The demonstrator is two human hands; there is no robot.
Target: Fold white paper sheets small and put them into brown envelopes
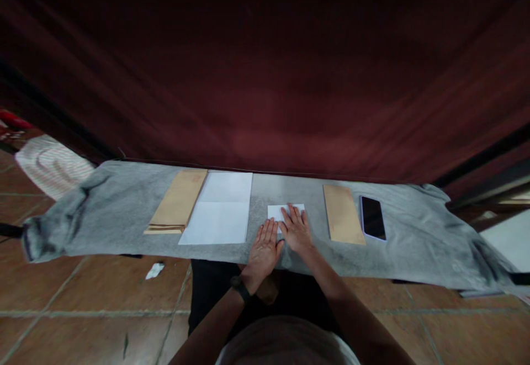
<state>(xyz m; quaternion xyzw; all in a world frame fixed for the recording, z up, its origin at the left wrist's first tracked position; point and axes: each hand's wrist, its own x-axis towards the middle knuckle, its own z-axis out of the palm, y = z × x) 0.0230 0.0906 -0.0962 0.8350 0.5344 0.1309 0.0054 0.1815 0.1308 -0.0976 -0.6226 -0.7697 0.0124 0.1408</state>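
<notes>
Near the front edge of the table [124,210], the left hand [263,248], fingers together, and right hand [296,232], fingers spread, touched white paper [275,211] between brown envelopes [179,199], contents hidden.

No text, label, brand or number can be read. The stack of flat brown paper envelopes [178,199] shows faint reddish marks near its far end, too blurred to make out.

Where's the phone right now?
In the head view, the phone lies on the gray cloth to the right of both hands, just beyond the single brown envelope.
</notes>
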